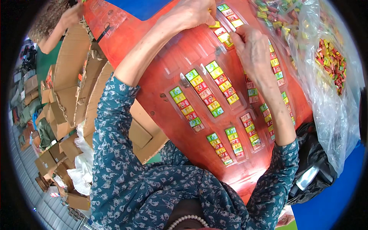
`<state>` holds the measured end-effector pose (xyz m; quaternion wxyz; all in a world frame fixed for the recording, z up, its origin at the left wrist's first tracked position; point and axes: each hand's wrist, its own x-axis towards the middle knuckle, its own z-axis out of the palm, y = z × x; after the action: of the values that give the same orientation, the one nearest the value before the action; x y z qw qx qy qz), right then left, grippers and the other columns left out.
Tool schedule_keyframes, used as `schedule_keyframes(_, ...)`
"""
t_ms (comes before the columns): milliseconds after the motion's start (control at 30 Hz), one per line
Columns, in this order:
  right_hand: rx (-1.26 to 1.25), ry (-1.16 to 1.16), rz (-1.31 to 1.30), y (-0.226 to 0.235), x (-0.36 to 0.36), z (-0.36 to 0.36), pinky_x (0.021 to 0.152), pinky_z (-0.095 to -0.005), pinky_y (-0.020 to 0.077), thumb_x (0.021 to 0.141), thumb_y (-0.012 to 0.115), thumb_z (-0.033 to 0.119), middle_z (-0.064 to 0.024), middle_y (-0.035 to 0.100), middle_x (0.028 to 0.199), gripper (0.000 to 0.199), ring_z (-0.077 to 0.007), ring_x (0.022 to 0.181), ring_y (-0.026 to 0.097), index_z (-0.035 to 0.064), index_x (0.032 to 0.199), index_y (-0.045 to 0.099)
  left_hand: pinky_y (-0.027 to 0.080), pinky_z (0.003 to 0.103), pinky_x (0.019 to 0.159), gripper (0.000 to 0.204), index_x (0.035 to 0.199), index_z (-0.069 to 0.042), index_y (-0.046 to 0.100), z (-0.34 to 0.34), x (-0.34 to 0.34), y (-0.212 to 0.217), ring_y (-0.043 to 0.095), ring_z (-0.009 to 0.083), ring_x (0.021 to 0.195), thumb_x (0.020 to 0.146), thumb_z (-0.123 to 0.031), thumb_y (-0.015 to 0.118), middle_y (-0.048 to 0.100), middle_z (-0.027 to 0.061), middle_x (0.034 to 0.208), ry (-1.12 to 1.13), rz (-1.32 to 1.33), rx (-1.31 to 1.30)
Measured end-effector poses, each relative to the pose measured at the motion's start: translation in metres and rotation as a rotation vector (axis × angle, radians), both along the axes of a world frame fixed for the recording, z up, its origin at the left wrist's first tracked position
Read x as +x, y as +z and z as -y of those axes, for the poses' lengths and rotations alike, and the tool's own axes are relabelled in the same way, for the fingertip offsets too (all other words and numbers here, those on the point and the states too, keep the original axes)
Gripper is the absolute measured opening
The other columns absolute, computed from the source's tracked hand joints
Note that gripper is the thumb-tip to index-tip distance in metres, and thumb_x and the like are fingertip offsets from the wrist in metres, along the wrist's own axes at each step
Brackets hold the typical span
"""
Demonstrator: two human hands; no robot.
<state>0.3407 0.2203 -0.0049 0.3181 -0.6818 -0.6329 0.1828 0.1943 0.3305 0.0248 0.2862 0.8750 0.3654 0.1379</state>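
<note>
Clear plastic trays with long narrow slots lie on a red tabletop [161, 76]. Rows of small wrapped candies [203, 92] in green, yellow and red fill several slots. At the far side my left hand [188, 14] is closed, with a yellow wrapped candy [210, 11] at its fingertips; part of the grip is cut off by the upper edge. My right hand [252, 44] reaches over a partly filled row, its thumb and fingers pinched at a tilted yellow candy [229, 42]. My right forearm hides some rows beneath it.
Loose candies [331, 65] heap in a clear plastic bag [306, 88] along the right side. A black bag [312, 168] sits below it. Open cardboard boxes [71, 69] stand at the left. Another person's arm [61, 28] shows at the upper left.
</note>
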Motion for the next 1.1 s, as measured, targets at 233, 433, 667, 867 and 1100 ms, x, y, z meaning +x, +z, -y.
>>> schedule_keyframes(233, 0.018, 0.032, 0.096, -0.005, -0.003, 0.001, 0.055, -0.0466, 0.0449, 0.081, 0.053, 0.011, -0.0259, 0.055, 0.063, 0.017, -0.0414, 0.063, 0.056, -0.0038, 0.073, 0.05, 0.044, 0.038, 0.062, 0.017, 0.072, 0.001, 0.064, 0.007, 0.006, 0.016, 0.059, 0.0315, 0.069, 0.062, -0.012, 0.069, 0.058, 0.0209, 0.067, -0.002, -0.162, -0.087)
schedule_keyframes(433, -0.014, -0.003, 0.079, -0.007, -0.004, 0.0, 0.056, -0.0463, 0.0447, 0.081, 0.054, 0.012, -0.026, 0.056, 0.065, 0.018, -0.0412, 0.064, 0.057, -0.0039, 0.074, 0.051, 0.043, 0.042, 0.066, 0.018, 0.07, 0.003, 0.058, 0.011, 0.004, -0.006, 0.055, 0.035, 0.076, 0.065, -0.012, 0.067, 0.055, 0.0209, 0.072, -0.006, -0.118, 0.266)
schedule_keyframes(667, -0.023, 0.018, 0.072, -0.007, 0.001, -0.002, 0.058, -0.0452, 0.0455, 0.079, 0.053, 0.009, -0.0261, 0.056, 0.067, 0.014, -0.0409, 0.065, 0.057, -0.0046, 0.077, 0.051, 0.043, 0.041, 0.067, 0.016, 0.069, 0.003, 0.058, 0.022, 0.002, 0.003, 0.055, 0.0346, 0.079, 0.066, -0.011, 0.065, 0.057, 0.0198, 0.074, -0.037, 0.176, 0.334)
schedule_keyframes(867, 0.016, 0.003, 0.303, -0.01, -0.013, -0.001, 0.055, -0.0466, 0.0437, 0.079, 0.056, 0.009, -0.0232, 0.056, 0.065, 0.01, -0.0396, 0.062, 0.056, 0.0001, 0.082, 0.054, 0.045, 0.038, 0.062, 0.013, 0.069, 0.005, 0.063, 0.013, 0.011, 0.008, 0.06, 0.0319, 0.069, 0.065, -0.007, 0.064, 0.059, 0.0212, 0.066, 0.046, -0.036, -0.11)
schedule_keyframes(1100, 0.141, -0.093, 0.086, -0.021, -0.005, -0.008, 0.05, -0.0367, 0.043, 0.08, 0.057, 0.015, -0.0193, 0.058, 0.062, 0.017, -0.0314, 0.057, 0.058, -0.0015, 0.081, 0.057, 0.046, 0.035, 0.056, 0.013, 0.07, 0.005, 0.064, 0.016, 0.013, 0.006, 0.061, 0.0255, 0.059, 0.065, -0.007, 0.064, 0.059, 0.019, 0.062, 0.128, 0.031, -0.033)
